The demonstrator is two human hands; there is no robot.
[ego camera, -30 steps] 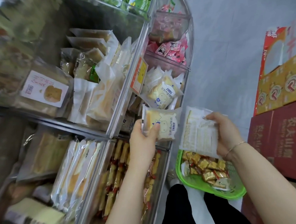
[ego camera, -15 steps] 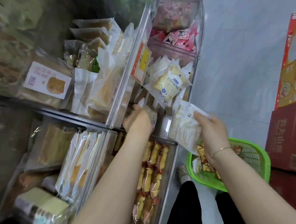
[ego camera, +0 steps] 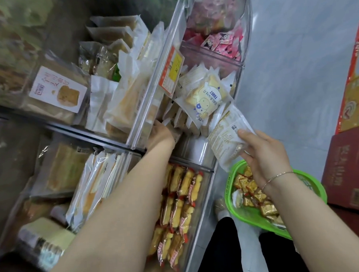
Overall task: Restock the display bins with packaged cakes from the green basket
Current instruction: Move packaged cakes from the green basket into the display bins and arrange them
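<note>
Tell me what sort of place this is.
Most likely a small shop's snack aisle: clear plastic display bins stacked with wrapped cakes, an orange-and-yellow price tag clipped to a bin front, and red cardboard stock cartons piled on the floor beside a green plastic basket.

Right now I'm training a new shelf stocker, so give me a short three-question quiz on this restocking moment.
1. True or false: the right hand holds a white packet.
2. Where is the left hand? A) in the toast bin B) in the green basket C) on the red cartons
3. Fill in: the small packets left in the basket are ____ coloured.

Key: 1 true. 2 A. 3 gold, with red.
</note>
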